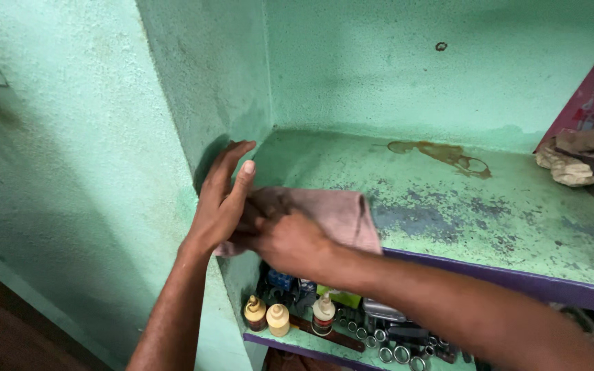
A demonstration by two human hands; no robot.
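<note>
A brownish-pink cloth (342, 213) lies at the front left of a green painted shelf (489, 227). My right hand (290, 244) is closed on the cloth's near end at the shelf's front edge. My left hand (223, 203) has its fingers stretched upward and its palm against the cloth and my right hand. It sits beside the green side wall (207, 89) of the niche.
A brown stain (448, 154) marks the shelf's back. Crumpled paper and rags (579, 161) lie at the far right. On the lower shelf (297, 343) stand small bottles (276, 318), metal rings (393, 354) and tools. The shelf's front edge is purple.
</note>
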